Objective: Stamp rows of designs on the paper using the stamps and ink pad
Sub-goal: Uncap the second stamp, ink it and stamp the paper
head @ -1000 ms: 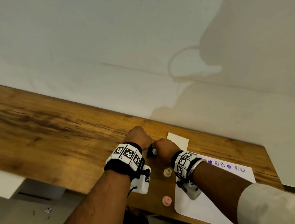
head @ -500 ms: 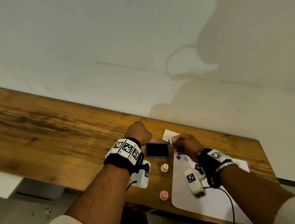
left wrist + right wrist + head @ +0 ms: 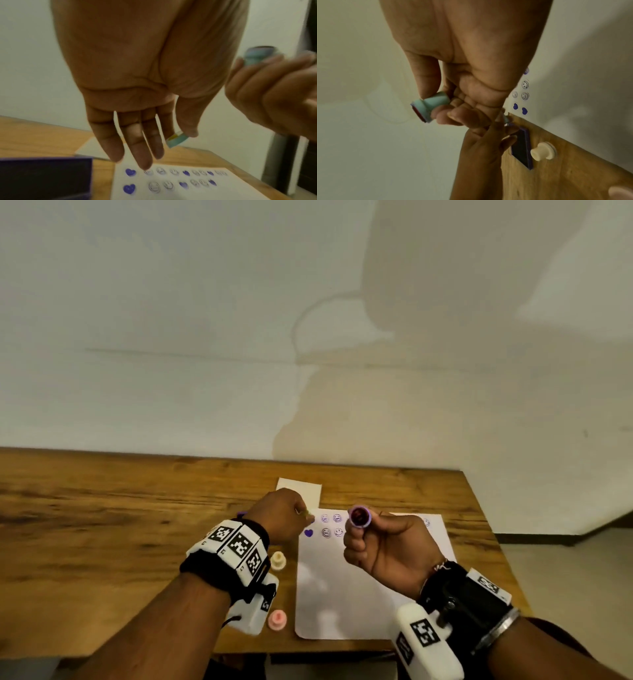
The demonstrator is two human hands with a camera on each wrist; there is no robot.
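My right hand [image 3: 358,535] holds a teal stamp [image 3: 359,516] above the paper [image 3: 342,594], with its dark inked face turned up toward me. In the right wrist view the thumb and curled fingers grip the stamp [image 3: 423,109] by its stem. My left hand [image 3: 304,514] hovers at the paper's top left corner and pinches a small teal cap [image 3: 176,140] between thumb and forefinger, the other fingers straight. Two rows of purple hearts and smiley faces [image 3: 171,180] run along the paper's far edge. The purple ink pad [image 3: 44,175] lies open just left of the paper.
A cream stamp [image 3: 278,560] and a pink stamp [image 3: 276,618] stand on the wooden table [image 3: 102,542] left of the paper. A small white card [image 3: 298,489] lies behind the left hand. The wall runs along the table's far edge.
The right hand lifted the stamp off the ink pad, moved right over the paper and turned its face up. The left hand shifted right to the paper's corner and now hides the pad in the head view.
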